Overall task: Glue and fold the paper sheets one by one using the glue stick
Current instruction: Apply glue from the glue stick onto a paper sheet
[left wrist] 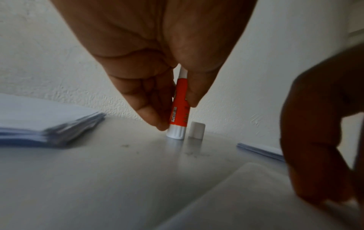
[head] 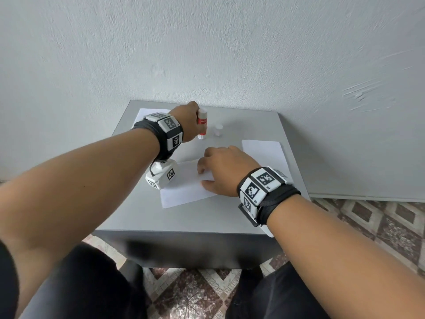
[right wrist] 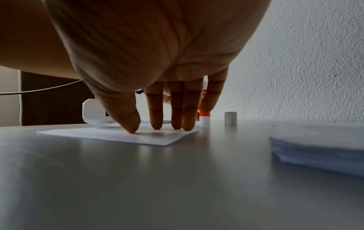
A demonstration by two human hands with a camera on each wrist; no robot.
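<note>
A: What's the biggest thing here?

B: A grey table [head: 230, 217] against a white textured wall [head: 230, 47]. On it lie three lots of white paper: a stack at the far left [left wrist: 39, 121], another stack at the right [right wrist: 319, 149], and a single sheet [head: 184, 187] in the middle.

A: And the hands?

B: The right hand [head: 223, 171] rests on the middle sheet with fingers [right wrist: 156, 115] straight, tips pressing the paper down. The left hand [head: 186, 123] grips the glue stick [left wrist: 178, 112], fingers and thumb pinched round its orange barrel.

A: Where is that stick?

B: Upright at the far middle of the table, its white base touching the surface. Its white cap [left wrist: 196, 130] stands just beside it, to the right, apart from it.
</note>
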